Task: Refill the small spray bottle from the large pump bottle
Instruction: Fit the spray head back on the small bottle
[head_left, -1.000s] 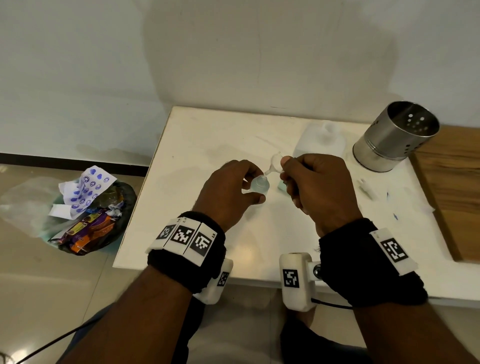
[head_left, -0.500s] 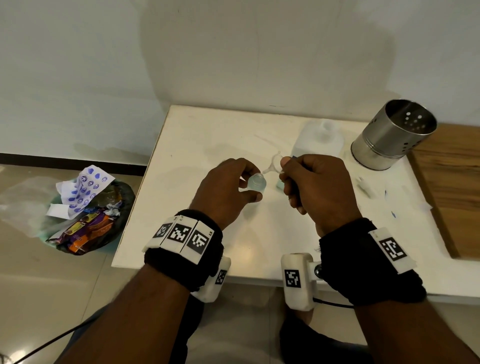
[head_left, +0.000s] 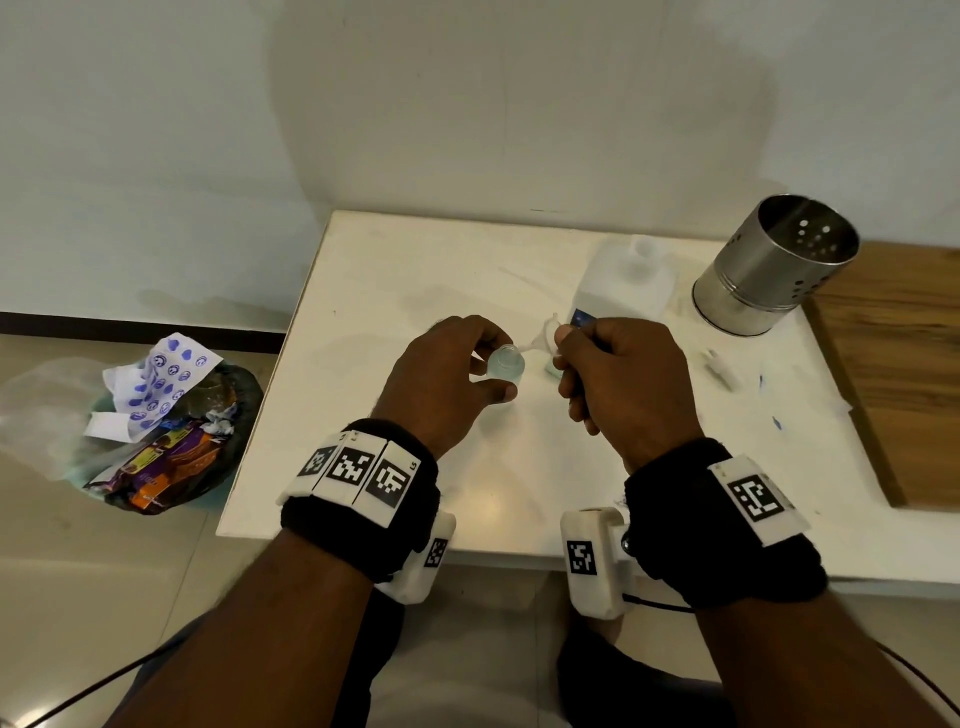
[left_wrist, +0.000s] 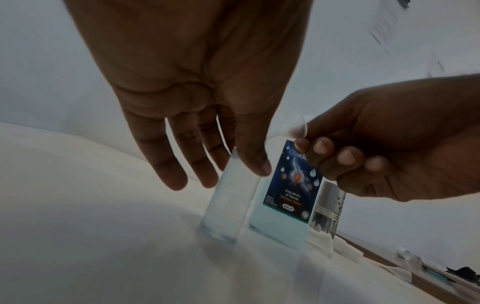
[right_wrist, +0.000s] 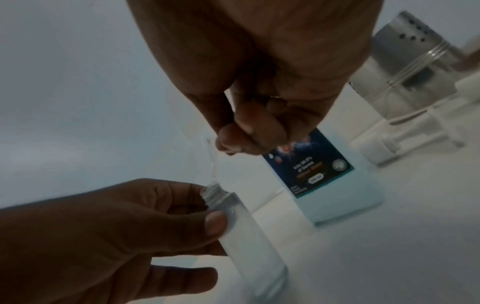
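The small clear spray bottle (head_left: 506, 368) (left_wrist: 228, 205) (right_wrist: 249, 236) stands uncapped on the white table, holding pale liquid. My left hand (head_left: 485, 364) (left_wrist: 233, 170) (right_wrist: 182, 226) grips it near the neck between thumb and fingers. My right hand (head_left: 563, 343) (left_wrist: 309, 150) (right_wrist: 233, 142) pinches a small clear funnel (head_left: 545, 338) (left_wrist: 293, 127) (right_wrist: 211, 160), tilted with its spout at the bottle's mouth. Behind them stands the large bottle (head_left: 623, 280) (left_wrist: 285, 205) (right_wrist: 332, 185) with a blue label, its neck open and no pump on it.
A perforated steel holder (head_left: 774, 265) stands at the table's (head_left: 415, 260) back right, beside a wooden board (head_left: 893, 364). Small white parts (head_left: 719, 364) lie to the right of my right hand. A full rubbish bag (head_left: 166, 431) sits on the floor to the left.
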